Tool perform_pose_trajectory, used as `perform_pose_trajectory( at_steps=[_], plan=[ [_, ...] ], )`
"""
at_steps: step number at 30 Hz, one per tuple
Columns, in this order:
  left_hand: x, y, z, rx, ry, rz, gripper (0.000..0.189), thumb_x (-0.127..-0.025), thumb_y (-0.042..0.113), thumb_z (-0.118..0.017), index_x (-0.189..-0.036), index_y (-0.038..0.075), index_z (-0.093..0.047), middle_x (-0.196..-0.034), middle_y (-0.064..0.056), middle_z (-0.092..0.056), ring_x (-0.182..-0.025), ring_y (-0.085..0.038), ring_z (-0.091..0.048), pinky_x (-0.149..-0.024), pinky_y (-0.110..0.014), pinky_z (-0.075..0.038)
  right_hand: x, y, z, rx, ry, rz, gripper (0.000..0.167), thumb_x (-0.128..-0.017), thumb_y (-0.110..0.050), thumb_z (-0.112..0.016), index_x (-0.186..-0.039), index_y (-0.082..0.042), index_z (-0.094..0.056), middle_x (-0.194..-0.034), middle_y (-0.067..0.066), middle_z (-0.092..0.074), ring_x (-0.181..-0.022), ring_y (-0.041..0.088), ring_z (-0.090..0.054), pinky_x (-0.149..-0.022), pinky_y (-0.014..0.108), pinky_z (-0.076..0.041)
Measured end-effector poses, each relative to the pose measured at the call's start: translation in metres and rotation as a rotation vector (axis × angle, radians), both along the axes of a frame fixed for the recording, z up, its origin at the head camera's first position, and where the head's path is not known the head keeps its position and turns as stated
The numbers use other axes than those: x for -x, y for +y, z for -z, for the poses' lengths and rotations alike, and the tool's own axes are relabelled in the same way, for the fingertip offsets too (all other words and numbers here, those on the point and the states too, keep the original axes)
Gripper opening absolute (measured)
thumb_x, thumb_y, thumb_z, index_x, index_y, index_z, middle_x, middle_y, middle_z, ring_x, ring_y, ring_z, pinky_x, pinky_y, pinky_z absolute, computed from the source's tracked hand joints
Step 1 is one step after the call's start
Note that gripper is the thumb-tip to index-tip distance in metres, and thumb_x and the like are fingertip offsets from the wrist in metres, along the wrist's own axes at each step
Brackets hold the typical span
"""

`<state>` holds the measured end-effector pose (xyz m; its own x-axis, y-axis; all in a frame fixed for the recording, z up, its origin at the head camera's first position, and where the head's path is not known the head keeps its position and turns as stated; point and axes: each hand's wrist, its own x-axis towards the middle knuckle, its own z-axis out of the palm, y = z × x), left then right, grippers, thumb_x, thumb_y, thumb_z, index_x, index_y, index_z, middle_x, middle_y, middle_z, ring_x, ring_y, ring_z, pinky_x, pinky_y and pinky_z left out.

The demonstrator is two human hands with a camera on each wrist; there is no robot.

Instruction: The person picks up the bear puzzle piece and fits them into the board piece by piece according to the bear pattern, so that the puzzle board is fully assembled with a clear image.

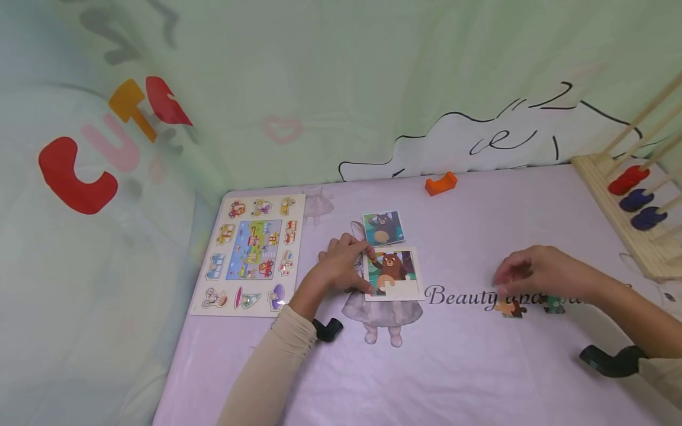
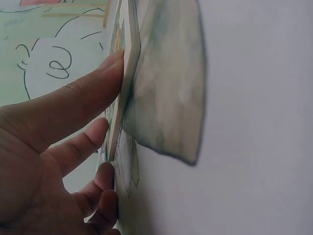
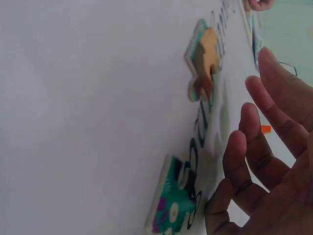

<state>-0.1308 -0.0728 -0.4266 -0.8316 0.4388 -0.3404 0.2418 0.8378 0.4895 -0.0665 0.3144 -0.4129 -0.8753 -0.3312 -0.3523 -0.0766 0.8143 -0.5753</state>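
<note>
My left hand [image 1: 343, 264] is at the left side of a small jigsaw puzzle board [image 1: 421, 275] with a brown bear picture. Its thumb lies at the near left corner and its fingers at the far left, gripping the board's edge [image 2: 128, 73]. The lower right of the picture shows a pale gap. Over to the right, my right hand [image 1: 549, 273] hovers with loosely bent fingers and holds nothing. Below it on the cloth lie an orange-brown puzzle piece [image 3: 209, 56] and a green flowered piece [image 3: 173, 200].
A bear picture card [image 1: 383, 228] touches the board's far side. At the left lies a vehicle peg puzzle [image 1: 247, 307]. An orange plastic block [image 1: 441, 184] is near the back edge, and a wooden frame with coloured beads [image 1: 613, 207] stands at the far right.
</note>
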Motion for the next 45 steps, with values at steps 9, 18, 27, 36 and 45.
perform_pose_trajectory(
  at_steps=[9, 18, 27, 36, 45],
  plan=[
    [0.000, 0.000, 0.000, -0.011, 0.004, 0.009, 0.054, -0.068, 0.036, -0.096, -0.111, 0.033, -0.063, -0.126, -0.001, -0.046, -0.120, -0.026, -0.040, -0.096, -0.053, -0.036, -0.004, 0.005, 0.008, 0.013, 0.062, -0.048, 0.023, -0.073, -0.037, -0.090, -0.088, -0.031, -0.074, -0.082, -0.009, -0.061, -0.080, 0.007, -0.050, -0.067, 0.023, -0.044],
    [0.000, -0.001, 0.000, -0.014, 0.003, 0.010, 0.053, -0.069, 0.035, -0.095, -0.111, 0.033, -0.063, -0.126, -0.001, -0.046, -0.120, -0.026, -0.040, -0.096, -0.053, -0.036, -0.003, 0.006, 0.012, 0.033, 0.067, -0.093, 0.028, -0.068, -0.030, -0.093, -0.086, -0.035, -0.073, -0.086, -0.011, -0.062, -0.081, 0.006, -0.051, -0.067, 0.022, -0.043],
    [0.000, -0.001, 0.001, -0.011, 0.001, 0.014, 0.053, -0.070, 0.035, -0.095, -0.113, 0.032, -0.063, -0.127, -0.002, -0.045, -0.121, -0.027, -0.040, -0.097, -0.053, -0.035, -0.002, 0.005, 0.010, 0.034, 0.062, -0.115, 0.020, -0.078, -0.024, -0.088, -0.089, -0.033, -0.074, -0.085, -0.012, -0.062, -0.080, 0.004, -0.051, -0.065, 0.022, -0.045],
    [0.000, -0.001, 0.001, -0.019, 0.003, 0.019, 0.048, -0.070, 0.035, -0.095, -0.107, 0.034, -0.065, -0.126, -0.001, -0.046, -0.119, -0.026, -0.040, -0.096, -0.053, -0.035, -0.002, 0.008, 0.010, 0.089, 0.061, -0.121, 0.026, -0.073, -0.029, -0.091, -0.092, -0.032, -0.074, -0.087, -0.006, -0.059, -0.075, 0.006, -0.050, -0.060, 0.023, -0.042],
    [0.001, -0.001, 0.002, -0.016, 0.000, 0.017, 0.048, -0.069, 0.036, -0.095, -0.106, 0.035, -0.064, -0.127, 0.000, -0.045, -0.120, -0.026, -0.039, -0.097, -0.053, -0.035, -0.002, 0.008, 0.011, 0.077, 0.055, -0.120, 0.026, -0.074, -0.026, -0.091, -0.092, -0.031, -0.073, -0.087, -0.007, -0.060, -0.077, 0.007, -0.050, -0.062, 0.023, -0.042]
  ],
)
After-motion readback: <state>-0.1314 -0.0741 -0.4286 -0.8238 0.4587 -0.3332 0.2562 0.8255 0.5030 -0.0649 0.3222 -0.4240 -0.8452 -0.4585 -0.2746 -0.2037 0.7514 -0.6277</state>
